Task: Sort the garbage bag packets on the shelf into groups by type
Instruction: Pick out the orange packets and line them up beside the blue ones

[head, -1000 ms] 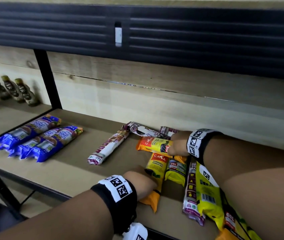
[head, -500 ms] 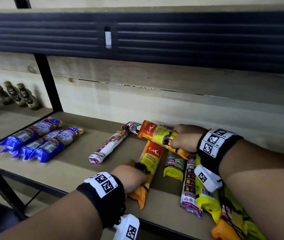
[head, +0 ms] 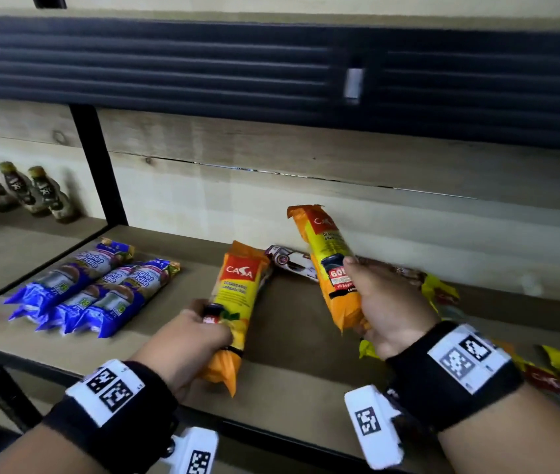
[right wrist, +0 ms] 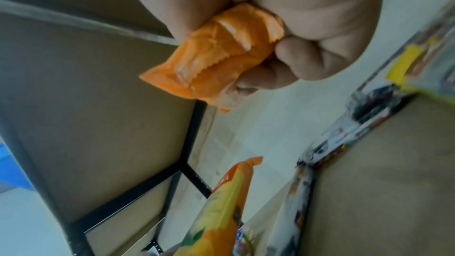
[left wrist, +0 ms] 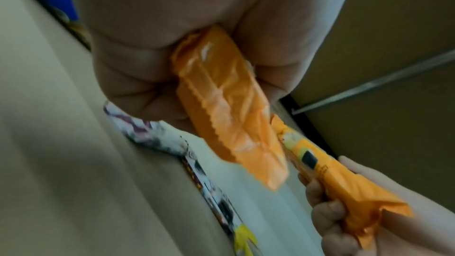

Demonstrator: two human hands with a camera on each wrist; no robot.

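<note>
Both orange pkts now lifted off shelf [head: 306, 340]. We grip one per fist: left hand [head: 191, 331] pkt [head: 237, 285] frame-centre, right hand [head: 388, 309] pkt [head: 329, 254] beside it, long axes pointing up-frame.

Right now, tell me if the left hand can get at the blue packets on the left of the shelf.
Probably not yet: the left hand already grips an orange-and-yellow packet. The shelf between it and the blue packets looks bare, so the path is free once the fingers let go.

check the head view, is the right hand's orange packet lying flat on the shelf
No, the right hand grips the orange packet lifted off the shelf, its top end tilted up toward the back wall.
</note>
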